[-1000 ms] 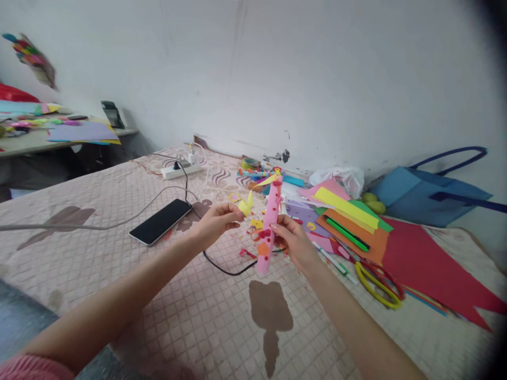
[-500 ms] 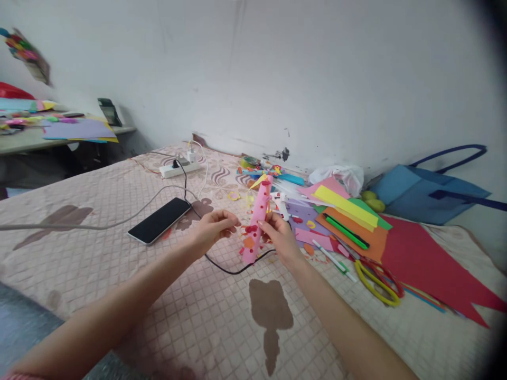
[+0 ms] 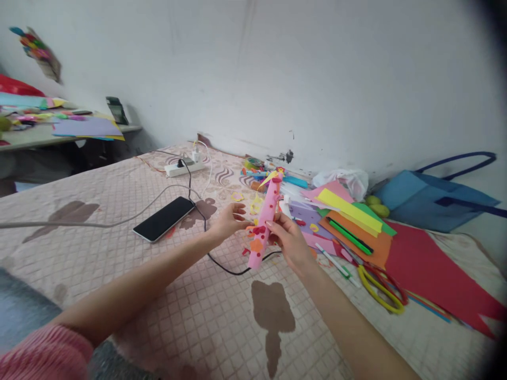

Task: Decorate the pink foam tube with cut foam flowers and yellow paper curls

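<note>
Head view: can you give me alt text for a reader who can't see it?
Over a quilted bed, the right hand holds a decorated pink paper tube while the left hand touches its side. A black phone lies left; coloured paper sheets and yellow scissors lie right.

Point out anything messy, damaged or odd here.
Small paper scraps lie scattered on the bedcover beside the heaped coloured sheets. The wall is chipped above them. The pink tube looks intact.
</note>
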{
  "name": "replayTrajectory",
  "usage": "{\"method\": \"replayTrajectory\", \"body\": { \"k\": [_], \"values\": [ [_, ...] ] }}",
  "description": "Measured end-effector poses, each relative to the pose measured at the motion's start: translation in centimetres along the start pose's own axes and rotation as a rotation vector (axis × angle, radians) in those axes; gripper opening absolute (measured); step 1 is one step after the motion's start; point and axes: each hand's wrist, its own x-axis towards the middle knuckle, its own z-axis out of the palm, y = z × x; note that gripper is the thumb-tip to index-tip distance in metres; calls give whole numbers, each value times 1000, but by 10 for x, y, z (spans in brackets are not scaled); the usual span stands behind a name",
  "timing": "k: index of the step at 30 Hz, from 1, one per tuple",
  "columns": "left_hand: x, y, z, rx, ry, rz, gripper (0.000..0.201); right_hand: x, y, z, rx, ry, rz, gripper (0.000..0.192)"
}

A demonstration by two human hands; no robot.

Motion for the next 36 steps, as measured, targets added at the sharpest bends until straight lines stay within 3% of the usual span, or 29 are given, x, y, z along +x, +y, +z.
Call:
{"method": "replayTrajectory", "body": {
  "k": [6,11,18,26,36],
  "values": [
    [13,-4,18,-143,-19,48,47,-6,-5,0,19,-39,-42,18],
    [17,-4,22,-219,-29,88,32,-7,-7,-2,-5,-20,-25,19],
    [14,-5,14,-243,-47,52,26,-5,-5,-8,-15,4,-31,21],
    [-15,24,-6,-376,-71,-41,26,5,10,-20,-64,43,-47,22],
    [-33,31,-10,-277,-250,-160,19,11,19,-9,-111,50,-51,24]
  ]
}}
